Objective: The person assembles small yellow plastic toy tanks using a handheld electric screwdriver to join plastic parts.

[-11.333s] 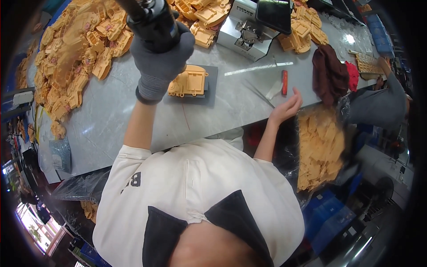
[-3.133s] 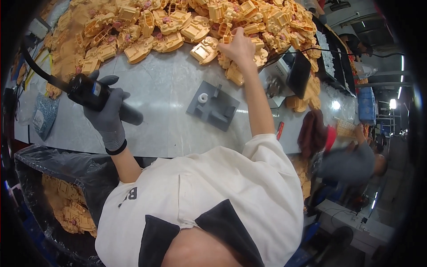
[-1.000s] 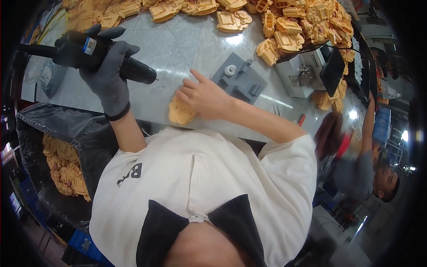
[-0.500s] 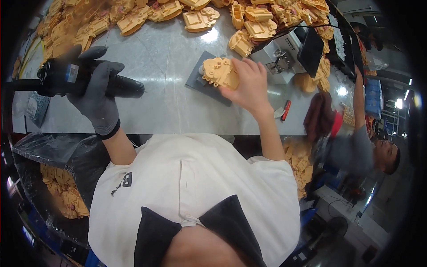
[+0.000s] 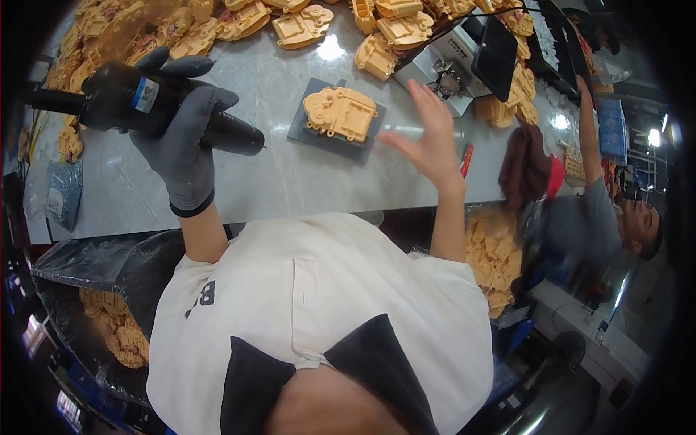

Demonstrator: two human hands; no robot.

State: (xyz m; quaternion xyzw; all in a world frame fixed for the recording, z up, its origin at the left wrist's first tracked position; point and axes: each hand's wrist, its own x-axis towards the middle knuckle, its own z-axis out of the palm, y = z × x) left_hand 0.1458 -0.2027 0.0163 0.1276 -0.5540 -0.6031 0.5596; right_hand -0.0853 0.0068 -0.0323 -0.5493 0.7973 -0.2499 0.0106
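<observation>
A grey glove covers my left hand (image 5: 177,138), whose fingers wrap round a black electric screwdriver (image 5: 235,134). The tool lies sideways above the table, its tip pointing right. A yellow-orange plastic housing (image 5: 351,114) rests flat on a dark grey fixture block (image 5: 337,148), with the block's edges showing around it. Just right of the housing is my bare right hand (image 5: 431,141), open, thumb and fingers apart, nothing in it. Its thumb tip comes close to the housing's right edge; whether it touches I cannot tell.
Many similar housings (image 5: 301,27) lie heaped along the table's (image 5: 261,196) far side. A metal-and-white device (image 5: 453,65) with a black panel stands at the back right. Nearer are a red tool (image 5: 466,159) and a dark red cloth (image 5: 523,167). A co-worker (image 5: 587,217) is at the right.
The housing has been set down on the fixture block and my right hand has let go of it, opening and moving right. My left hand has carried the screwdriver a little to the right.
</observation>
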